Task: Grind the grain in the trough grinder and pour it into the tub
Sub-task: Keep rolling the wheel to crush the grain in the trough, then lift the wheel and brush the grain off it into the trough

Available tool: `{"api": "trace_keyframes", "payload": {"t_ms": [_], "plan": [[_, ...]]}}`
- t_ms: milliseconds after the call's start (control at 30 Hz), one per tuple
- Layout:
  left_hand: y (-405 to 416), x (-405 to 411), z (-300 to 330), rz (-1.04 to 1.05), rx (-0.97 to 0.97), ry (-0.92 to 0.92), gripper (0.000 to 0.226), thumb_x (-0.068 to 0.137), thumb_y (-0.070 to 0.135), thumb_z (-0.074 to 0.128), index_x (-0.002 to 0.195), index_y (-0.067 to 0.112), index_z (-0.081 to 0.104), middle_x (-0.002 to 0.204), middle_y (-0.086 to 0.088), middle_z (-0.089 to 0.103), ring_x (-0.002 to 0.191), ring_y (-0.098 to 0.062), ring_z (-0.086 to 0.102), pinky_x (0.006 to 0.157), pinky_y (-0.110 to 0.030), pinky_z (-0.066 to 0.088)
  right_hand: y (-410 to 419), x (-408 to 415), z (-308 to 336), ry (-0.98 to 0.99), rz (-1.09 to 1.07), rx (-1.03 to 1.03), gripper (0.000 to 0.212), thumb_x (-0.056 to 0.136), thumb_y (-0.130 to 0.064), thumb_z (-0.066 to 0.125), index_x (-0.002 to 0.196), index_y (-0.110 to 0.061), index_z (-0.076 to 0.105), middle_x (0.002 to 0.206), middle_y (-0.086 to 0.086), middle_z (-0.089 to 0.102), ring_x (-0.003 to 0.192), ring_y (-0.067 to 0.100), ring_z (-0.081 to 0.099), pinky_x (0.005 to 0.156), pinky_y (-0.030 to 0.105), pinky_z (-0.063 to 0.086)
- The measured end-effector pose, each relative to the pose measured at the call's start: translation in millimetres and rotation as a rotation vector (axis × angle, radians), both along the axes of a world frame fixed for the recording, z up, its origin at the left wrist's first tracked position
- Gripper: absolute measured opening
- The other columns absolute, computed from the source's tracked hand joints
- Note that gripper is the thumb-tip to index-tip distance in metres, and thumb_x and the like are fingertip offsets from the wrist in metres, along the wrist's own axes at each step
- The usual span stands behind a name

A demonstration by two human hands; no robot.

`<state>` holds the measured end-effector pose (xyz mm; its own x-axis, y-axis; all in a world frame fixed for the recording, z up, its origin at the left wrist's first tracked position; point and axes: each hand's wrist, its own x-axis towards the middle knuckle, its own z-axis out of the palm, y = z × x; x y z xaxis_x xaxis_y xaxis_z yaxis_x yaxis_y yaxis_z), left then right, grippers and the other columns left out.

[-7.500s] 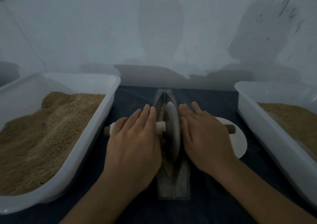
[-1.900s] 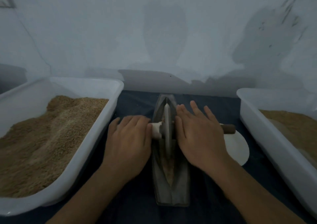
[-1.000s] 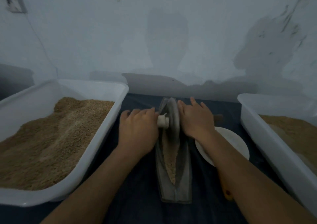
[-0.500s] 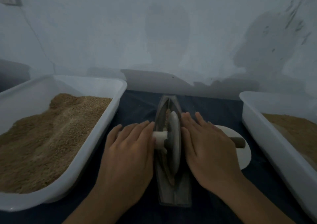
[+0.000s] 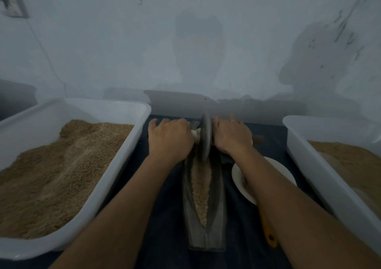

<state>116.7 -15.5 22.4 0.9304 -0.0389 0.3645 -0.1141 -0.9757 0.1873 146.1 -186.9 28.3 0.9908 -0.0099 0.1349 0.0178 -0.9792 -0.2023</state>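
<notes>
Only the head view is on offer, so everything comes from it. Both arms reach forward over a dark cloth to the far end of the trough grinder, a narrow boat-shaped channel lying lengthwise away from the person. The grinding wheel stands upright in the channel there. The left hand lies over the axle handle on its side, and the right hand does the same on the other; the fingers bend down over the handle, though motion blur at the fingertips leaves me unable to tell whether they grip it or merely press on it with the palms.

Grain lies in a strip along the near half of the channel, looking coarse, so the grinding seems unfinished. A large left tub holds a heap of grain; the right tub holds a lower, paler layer. A white plate sits partly under the right forearm, with an orange handle near it.

To grind well, press evenly on both sides so the wheel stays upright, and roll it the full length back over the near grain without riding up the channel's walls.
</notes>
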Motion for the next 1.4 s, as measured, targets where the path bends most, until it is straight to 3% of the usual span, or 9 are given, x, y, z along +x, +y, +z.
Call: {"api": "trace_keyframes", "payload": {"t_ms": [133,333,467,600,700,867,1067,1233,1400], "plan": [[7.7,-50.4,-14.6,-0.101,0.028,-0.112,0.049,0.094,0.038,0.02,0.103,0.026,0.067,0.101,0.005,0.071,0.097,-0.021,0.065,0.108,-0.051,0.04,-6.1,-52.5,-19.2,-0.084,0.063,-0.025,0.057,0.108,-0.039,0.011,0.157,-0.02,0.034,0.163,0.001,0.036,0.157,0.024,0.012,0.125,0.046,0.019],[37.7,-108.3,-37.6,-0.264,-0.098,-0.177,0.037,0.104,0.038,0.034,0.132,0.032,0.058,0.125,0.016,0.065,0.117,-0.01,0.059,0.112,-0.047,0.039,-1.5,-129.9,-28.5,-0.333,0.192,0.005,0.068,0.108,-0.052,0.002,0.156,-0.021,0.04,0.161,-0.005,0.037,0.156,0.014,0.015,0.125,0.044,0.024],[29.5,-84.8,-30.0,-0.214,-0.078,-0.133,0.039,0.106,0.042,0.026,0.105,0.032,0.063,0.098,0.014,0.065,0.089,-0.013,0.061,0.09,-0.038,0.045,1.3,-108.3,-22.7,-0.294,0.194,-0.048,0.07,0.106,-0.051,-0.002,0.155,-0.026,0.04,0.163,-0.007,0.035,0.157,0.018,0.01,0.127,0.045,0.015],[21.4,-42.8,-22.0,-0.111,0.06,-0.102,0.036,0.106,0.04,0.022,0.082,0.029,0.046,0.08,0.011,0.047,0.077,-0.019,0.053,0.069,-0.038,0.031,4.8,-58.2,-16.5,-0.213,0.116,-0.047,0.062,0.107,-0.047,0.005,0.15,-0.027,0.046,0.161,-0.006,0.039,0.157,0.023,0.012,0.125,0.05,0.015],[19.8,-29.3,-25.2,-0.097,0.071,-0.103,0.033,0.106,0.037,0.027,0.083,0.027,0.047,0.079,0.009,0.047,0.076,-0.023,0.054,0.066,-0.037,0.028,6.9,-33.4,-13.8,-0.231,0.096,-0.058,0.062,0.107,-0.045,0.009,0.139,-0.022,0.058,0.151,-0.002,0.053,0.154,0.027,0.023,0.121,0.052,0.022],[24.6,-34.5,-36.8,-0.174,-0.145,-0.19,0.036,0.107,0.036,0.039,0.075,0.023,0.047,0.07,0.005,0.051,0.063,-0.019,0.049,0.067,-0.042,0.041,2.0,-28.8,-11.6,-0.274,0.156,-0.016,0.05,0.109,-0.045,0.022,0.126,-0.028,0.066,0.137,-0.004,0.064,0.15,0.025,0.033,0.115,0.047,0.028],[33.9,-41.8,-33.0,-0.283,-0.134,-0.147,0.034,0.105,0.041,0.033,0.084,0.023,0.053,0.078,0.004,0.055,0.071,-0.022,0.052,0.071,-0.045,0.044,-24.3,-77.9,12.2,-0.376,0.399,0.486,0.036,0.107,-0.031,0.046,0.136,-0.025,0.065,0.141,-0.009,0.062,0.141,0.004,0.043,0.118,0.035,0.037],[47.9,-37.1,-30.0,-0.409,-0.1,-0.062,0.033,0.104,0.044,0.044,0.115,0.02,0.064,0.099,0.0,0.063,0.09,-0.026,0.057,0.077,-0.042,0.042,-65.0,-134.4,8.8,-0.663,0.383,0.242,0.026,0.1,-0.019,0.054,0.117,-0.016,0.074,0.112,-0.008,0.07,0.12,0.013,0.057,0.099,0.038,0.047],[56.8,-32.9,-29.8,-0.484,-0.038,-0.043,0.04,0.096,0.027,0.066,0.135,0.019,0.059,0.113,-0.003,0.064,0.101,-0.027,0.059,0.084,-0.04,0.044,-98.8,-166.0,-19.0,-0.561,0.523,-0.224,0.03,0.087,-0.009,0.061,0.112,-0.022,0.07,0.104,-0.004,0.061,0.093,0.019,0.054,0.08,0.033,0.043]]}}
